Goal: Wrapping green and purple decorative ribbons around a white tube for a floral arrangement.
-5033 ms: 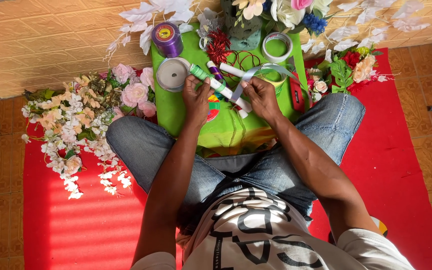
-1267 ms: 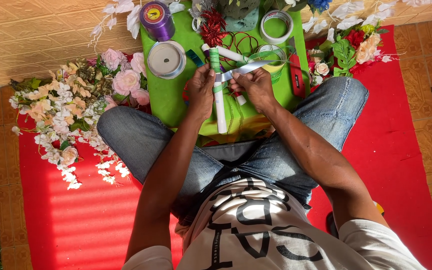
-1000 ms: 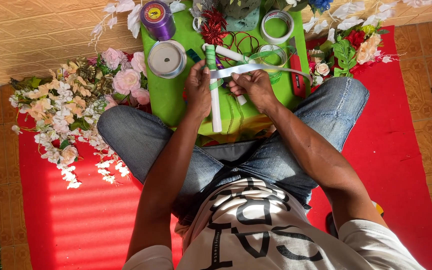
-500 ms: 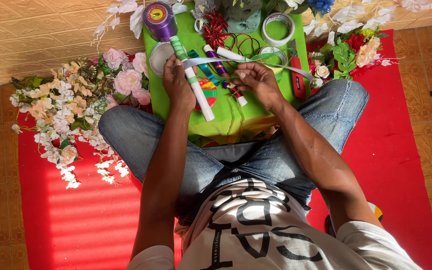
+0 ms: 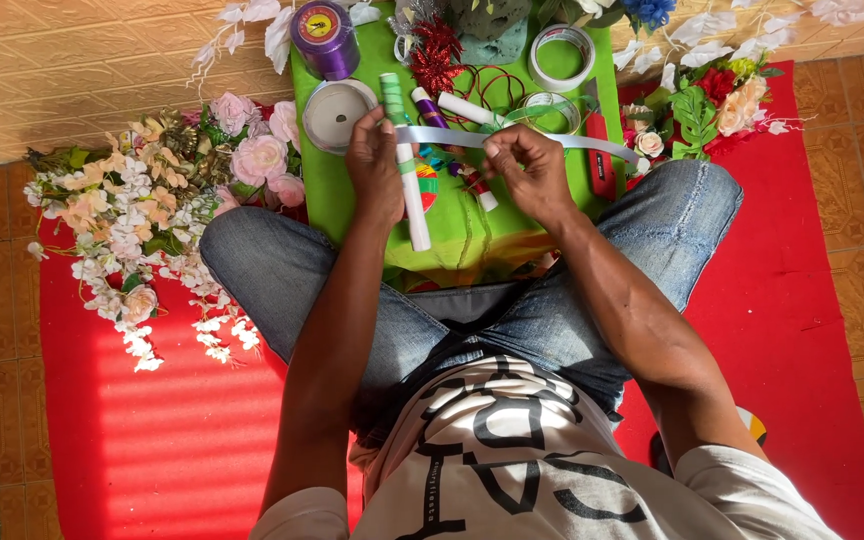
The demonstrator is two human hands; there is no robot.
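The left hand (image 5: 377,170) covers the middle of the white-and-green stick (image 5: 407,170), so the grip on it cannot be made out. The right hand (image 5: 527,170) hides where the pale ribbon (image 5: 592,145) is pinched. The picture's far edge cuts off the purple spool (image 5: 324,38) and the grey foam block (image 5: 492,28). The small things under the right hand's fingers are too cluttered to tell apart.

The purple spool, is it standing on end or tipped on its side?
On end: the purple spool shows its round yellow top face to the camera, on the green board.
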